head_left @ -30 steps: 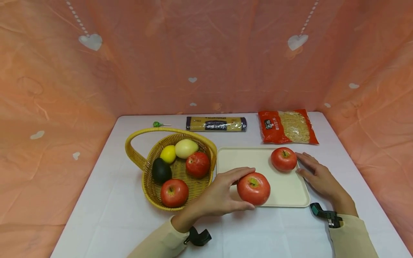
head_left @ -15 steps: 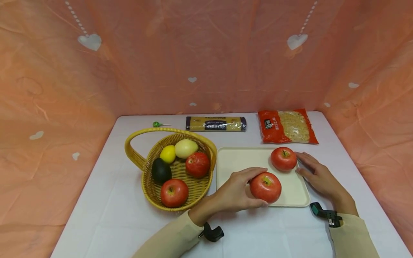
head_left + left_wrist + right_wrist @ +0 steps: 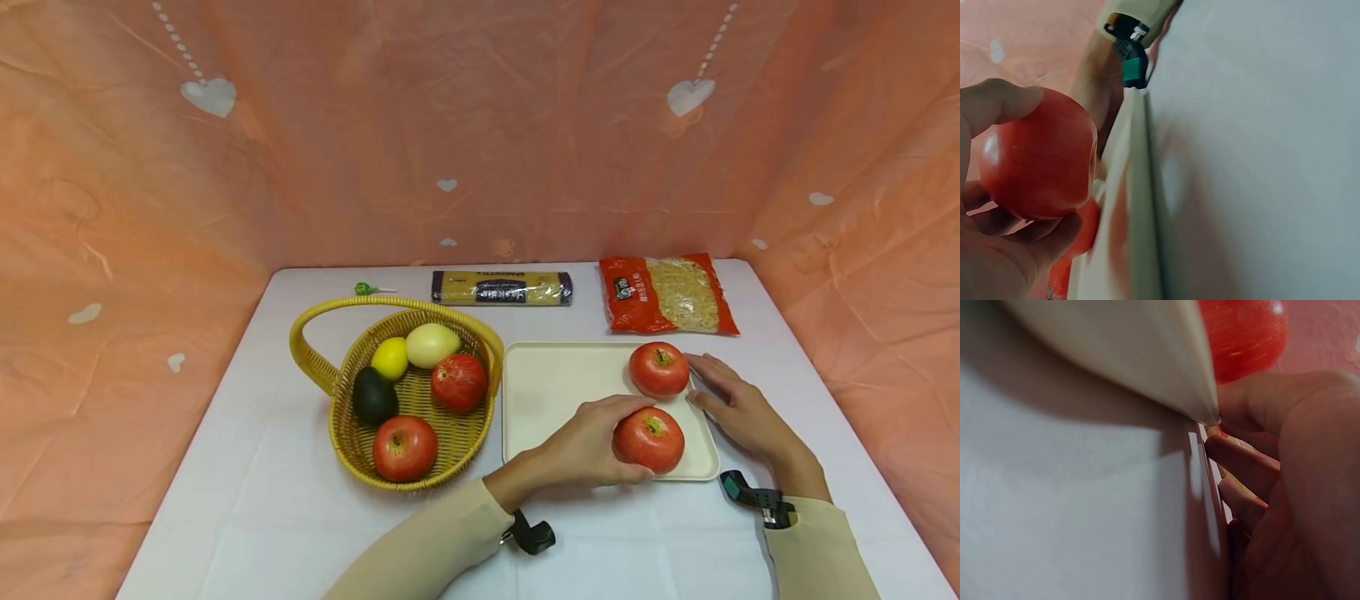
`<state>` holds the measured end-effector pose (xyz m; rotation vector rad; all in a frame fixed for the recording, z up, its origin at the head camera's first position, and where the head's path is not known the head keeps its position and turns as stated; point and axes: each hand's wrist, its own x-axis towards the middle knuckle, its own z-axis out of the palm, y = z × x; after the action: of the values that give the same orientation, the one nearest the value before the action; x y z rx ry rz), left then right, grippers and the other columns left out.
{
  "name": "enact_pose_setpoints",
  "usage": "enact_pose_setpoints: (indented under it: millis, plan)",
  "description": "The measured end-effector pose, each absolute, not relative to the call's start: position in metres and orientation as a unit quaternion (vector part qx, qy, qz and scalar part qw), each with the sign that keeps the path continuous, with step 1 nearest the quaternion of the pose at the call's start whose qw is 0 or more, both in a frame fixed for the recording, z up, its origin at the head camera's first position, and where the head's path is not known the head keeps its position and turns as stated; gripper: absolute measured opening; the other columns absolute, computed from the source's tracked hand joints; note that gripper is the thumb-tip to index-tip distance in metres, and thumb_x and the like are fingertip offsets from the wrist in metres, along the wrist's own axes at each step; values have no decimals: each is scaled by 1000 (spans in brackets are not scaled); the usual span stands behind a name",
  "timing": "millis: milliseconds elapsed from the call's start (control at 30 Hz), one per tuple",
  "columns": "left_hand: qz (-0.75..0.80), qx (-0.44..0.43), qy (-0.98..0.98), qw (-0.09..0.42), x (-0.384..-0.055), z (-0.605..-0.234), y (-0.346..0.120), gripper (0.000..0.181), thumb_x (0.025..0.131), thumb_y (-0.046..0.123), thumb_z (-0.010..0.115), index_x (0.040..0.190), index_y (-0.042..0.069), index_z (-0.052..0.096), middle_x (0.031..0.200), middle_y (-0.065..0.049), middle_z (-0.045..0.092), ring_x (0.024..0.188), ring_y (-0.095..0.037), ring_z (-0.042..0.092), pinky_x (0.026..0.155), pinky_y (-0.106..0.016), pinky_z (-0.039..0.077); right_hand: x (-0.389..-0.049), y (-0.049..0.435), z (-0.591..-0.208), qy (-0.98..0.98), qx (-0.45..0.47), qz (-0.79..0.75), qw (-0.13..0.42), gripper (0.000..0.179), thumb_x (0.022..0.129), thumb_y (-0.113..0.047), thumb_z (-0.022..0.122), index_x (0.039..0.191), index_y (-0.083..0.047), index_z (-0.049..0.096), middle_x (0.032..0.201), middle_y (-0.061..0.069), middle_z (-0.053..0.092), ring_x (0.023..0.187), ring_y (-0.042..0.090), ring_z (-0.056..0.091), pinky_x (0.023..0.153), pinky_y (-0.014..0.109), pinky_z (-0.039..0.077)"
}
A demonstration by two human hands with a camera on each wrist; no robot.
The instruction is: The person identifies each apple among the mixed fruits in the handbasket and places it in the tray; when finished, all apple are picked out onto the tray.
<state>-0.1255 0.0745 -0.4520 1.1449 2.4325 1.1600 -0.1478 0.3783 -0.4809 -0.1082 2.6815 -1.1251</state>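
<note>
My left hand (image 3: 592, 442) grips a red apple (image 3: 649, 440) between thumb and fingers, over the front right part of the cream tray (image 3: 558, 371). The left wrist view shows this apple (image 3: 1044, 156) held just above the tray's rim (image 3: 1141, 206). Another red apple (image 3: 658, 369) sits at the tray's back right. Beside the tray's right edge rests my right hand (image 3: 742, 412), its fingers extended. The thumb touches the rim in the right wrist view, where the hand (image 3: 1310, 469) lies low against the tablecloth.
To the left stands a yellow wicker basket (image 3: 341, 454) with an apple, an avocado, a lemon, a pale yellow-green fruit and a pomegranate-like fruit. Behind lie a green lollipop (image 3: 365, 288), a spaghetti pack (image 3: 501, 288) and a red pasta bag (image 3: 670, 294). Pink curtains enclose the table.
My left hand has carried its apple rightward across the tray, towards the apple at the back right. The right hand has stayed at the tray's edge.
</note>
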Motion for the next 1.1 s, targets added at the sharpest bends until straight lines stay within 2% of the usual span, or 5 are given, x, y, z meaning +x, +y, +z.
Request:
enact_pose_setpoints:
  millis: [433, 767, 1100]
  plan:
    - [388, 365, 838, 117, -134, -467, 111, 83, 89, 30, 93, 160, 13, 52, 151, 4, 64, 134, -4, 60, 113, -13, 45, -149, 380, -482, 916, -45, -385, 105, 66, 112, -24, 61, 172, -14, 37, 178, 32, 20, 165, 57, 12, 119, 89, 16]
    - [356, 386, 848, 71, -128, -470, 127, 84, 92, 28, 91, 163, 14, 48, 161, 2, 58, 146, -6, 55, 122, -17, 38, -149, 380, -482, 914, -50, -389, 106, 66, 112, -23, 60, 172, -13, 35, 178, 32, 19, 165, 57, 10, 119, 90, 14]
    - [358, 383, 849, 63, -123, -473, 115, 88, 92, 29, 90, 165, 11, 45, 161, 0, 58, 147, -7, 55, 123, -16, 37, -148, 381, -484, 914, -51, -390, 99, 67, 111, -27, 62, 171, -13, 37, 178, 32, 19, 165, 58, 12, 118, 90, 15]
